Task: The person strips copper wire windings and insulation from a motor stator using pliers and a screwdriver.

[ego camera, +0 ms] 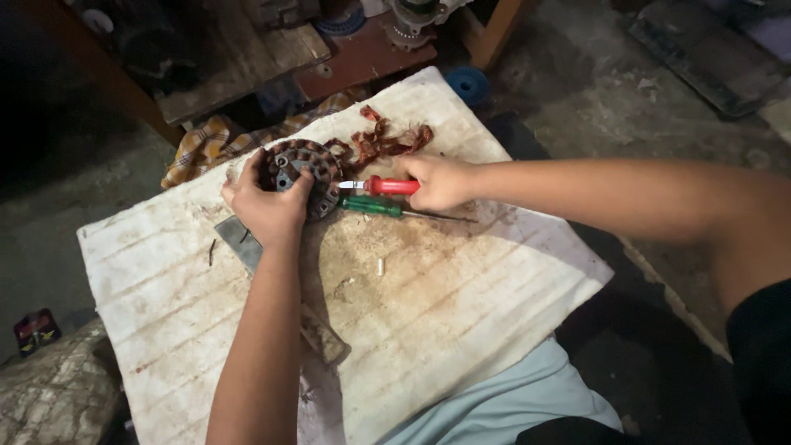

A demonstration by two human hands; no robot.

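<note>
The left hand (268, 206) held a closed grip on the round dark motor stator (303, 175), lying on the stained white surface (428, 305) toward twelve o'clock. At the stator's three o'clock, the right hand (441, 181) gripped a red-handled screwdriver (387, 186), tip against the stator. A green-handled screwdriver (375, 206) lay just beside it at six o'clock. Stripped copper wire (387, 140) sat at one o'clock.

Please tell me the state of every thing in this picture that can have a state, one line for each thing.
Left hand: gripping the round dark slotted motor core.
Right hand: closed on the red-handled screwdriver, tip at the core.
Green-handled screwdriver: lying flat, unheld.
Reddish copper wire scraps: piled loose beside the core.
White stained board: lying flat.
</note>
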